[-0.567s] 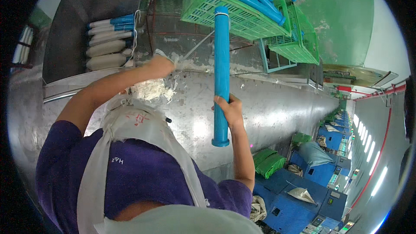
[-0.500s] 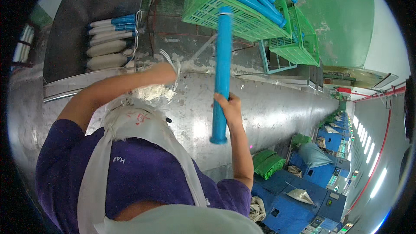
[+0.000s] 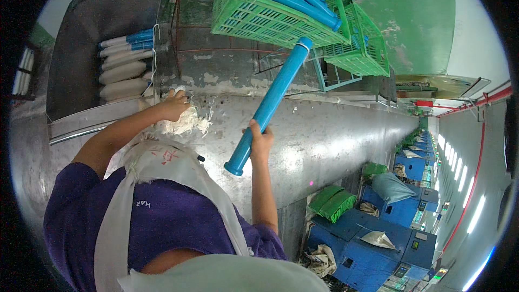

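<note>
My right hand (image 3: 261, 139) is closed round a long blue tube (image 3: 273, 94), gripping its lower part. The tube slants away to the upper right, with a flanged near end and a thin white band by its far end. Over at the left, my left hand (image 3: 175, 105) reaches to a heap of loose white yarn (image 3: 186, 121) beside the dark metal bin. Its fingers look spread, with whitish strands at their tips; the palm side is hidden.
Ahead stands a green crate (image 3: 281, 19) full of blue tubes, with another green crate (image 3: 365, 48) behind it. Yarn-wound tubes (image 3: 127, 67) lie in the dark bin (image 3: 81, 48) at left. Blue machines (image 3: 351, 243) line the right side.
My left hand has moved left and down to the yarn heap, away from where it held white strands up. The blue tube has tilted from upright to slanting, its lower end swinging left.
</note>
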A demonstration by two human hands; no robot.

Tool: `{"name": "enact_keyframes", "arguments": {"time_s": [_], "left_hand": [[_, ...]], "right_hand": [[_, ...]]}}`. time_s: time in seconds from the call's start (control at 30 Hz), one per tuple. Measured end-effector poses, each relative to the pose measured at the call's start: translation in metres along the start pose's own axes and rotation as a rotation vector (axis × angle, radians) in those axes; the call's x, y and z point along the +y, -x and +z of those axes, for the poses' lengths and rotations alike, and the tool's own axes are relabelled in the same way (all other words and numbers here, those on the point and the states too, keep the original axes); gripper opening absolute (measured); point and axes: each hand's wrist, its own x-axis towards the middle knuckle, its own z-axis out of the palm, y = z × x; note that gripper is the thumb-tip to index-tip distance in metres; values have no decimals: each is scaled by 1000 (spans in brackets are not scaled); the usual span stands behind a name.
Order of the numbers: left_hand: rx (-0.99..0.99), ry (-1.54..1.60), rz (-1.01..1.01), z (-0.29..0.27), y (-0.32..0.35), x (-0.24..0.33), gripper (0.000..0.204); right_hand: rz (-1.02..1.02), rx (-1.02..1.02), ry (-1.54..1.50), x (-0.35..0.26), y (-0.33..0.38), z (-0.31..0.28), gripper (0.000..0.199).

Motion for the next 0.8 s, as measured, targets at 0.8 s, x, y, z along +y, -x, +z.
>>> {"name": "enact_keyframes", "arguments": {"time_s": [0.8], "left_hand": [[69,244,-930,160,38,-529,39]], "right_hand": [[-299,-280,631,-46,-89,215,39]]}}
